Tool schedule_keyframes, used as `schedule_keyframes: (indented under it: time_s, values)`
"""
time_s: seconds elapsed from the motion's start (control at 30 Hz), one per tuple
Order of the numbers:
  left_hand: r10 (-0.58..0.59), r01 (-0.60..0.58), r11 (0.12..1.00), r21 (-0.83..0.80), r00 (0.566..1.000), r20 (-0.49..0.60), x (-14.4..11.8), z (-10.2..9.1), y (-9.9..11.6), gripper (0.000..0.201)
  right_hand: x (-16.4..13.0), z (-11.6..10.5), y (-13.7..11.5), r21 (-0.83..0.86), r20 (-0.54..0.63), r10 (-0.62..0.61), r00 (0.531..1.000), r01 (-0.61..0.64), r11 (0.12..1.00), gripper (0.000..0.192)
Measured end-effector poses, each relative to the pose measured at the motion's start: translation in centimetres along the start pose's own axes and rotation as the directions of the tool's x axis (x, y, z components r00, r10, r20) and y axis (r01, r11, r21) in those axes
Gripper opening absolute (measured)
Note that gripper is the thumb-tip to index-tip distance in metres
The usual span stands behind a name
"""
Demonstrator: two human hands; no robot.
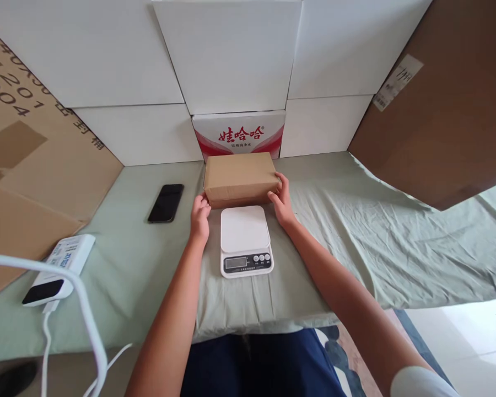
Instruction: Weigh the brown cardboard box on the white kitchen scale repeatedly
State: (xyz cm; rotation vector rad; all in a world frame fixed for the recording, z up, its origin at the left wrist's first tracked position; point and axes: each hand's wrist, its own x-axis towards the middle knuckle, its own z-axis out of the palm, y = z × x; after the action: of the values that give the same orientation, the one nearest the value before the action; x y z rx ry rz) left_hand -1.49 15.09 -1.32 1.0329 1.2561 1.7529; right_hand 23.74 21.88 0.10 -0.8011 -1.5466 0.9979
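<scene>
The cardboard box (240,177) lies just behind the scale (245,240), off its white plate; the left hand (200,216) and right hand (281,199) press against its two ends, fingers curled on the corners, a grip suiting something this wide

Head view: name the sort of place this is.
Probably a makeshift parcel-weighing station at home: a kitchen scale on a cloth-covered table, a brown cardboard box held by both hands, cardboard sheets as walls.
</scene>
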Motion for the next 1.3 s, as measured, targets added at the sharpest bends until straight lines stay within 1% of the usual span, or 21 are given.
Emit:
schedule_keyframes:
  time_s: [0.1,0.17,0.23,0.3,0.37,0.5,0.7,0.97,1.17,1.3]
  values:
    - [-0.016,0.016,1.000,0.001,1.000,-0.018,0.3,-0.5,0.1,0.056,-0.1,-0.4,-0.1,-0.029,-0.045,-0.029,0.999,0.028,0.999,0.079]
    - [-0.033,0.032,0.999,-0.017,0.997,-0.074,0.8,-1.0,0.4,0.062,-0.2,-0.8,-0.1,-0.077,-0.136,-0.097,0.986,0.087,0.993,0.079]
    - [-0.054,0.047,0.998,-0.045,0.988,-0.146,1.3,-1.5,0.9,0.064,-0.4,-1.4,0.1,-0.132,-0.232,-0.159,0.960,0.131,0.983,0.080]
    - [-0.068,0.056,0.996,-0.067,0.979,-0.193,1.6,-2.0,1.3,0.065,-0.4,-2.0,0.4,-0.157,-0.291,-0.177,0.940,0.135,0.978,0.078]
    - [-0.067,0.054,0.996,-0.070,0.976,-0.209,1.7,-2.1,1.7,0.066,-0.4,-2.3,0.9,-0.157,-0.312,-0.171,0.935,0.127,0.979,0.076]
    - [-0.062,0.050,0.997,-0.060,0.976,-0.208,1.5,-1.9,1.8,0.065,-0.3,-2.2,1.4,-0.162,-0.274,-0.185,0.944,0.144,0.976,0.074]
    - [-0.054,0.044,0.997,-0.056,0.982,-0.180,1.4,-1.7,1.5,0.063,-0.2,-1.9,1.7,-0.146,-0.206,-0.181,0.962,0.153,0.977,0.074]
    - [-0.041,0.034,0.998,-0.059,0.993,-0.114,1.2,-1.5,1.0,0.063,-0.3,-1.9,1.6,-0.241,-0.117,-0.223,0.968,0.190,0.952,0.069]
    - [-0.048,0.043,0.997,-0.063,0.995,-0.088,0.9,-1.2,0.9,0.067,-0.4,-1.9,0.9,-0.306,-0.111,-0.272,0.956,0.228,0.924,0.060]
    - [-0.052,0.049,0.998,-0.045,0.997,-0.049,0.8,-1.0,1.1,0.071,-0.5,-1.8,0.7,-0.272,-0.104,-0.253,0.962,0.217,0.938,0.059]
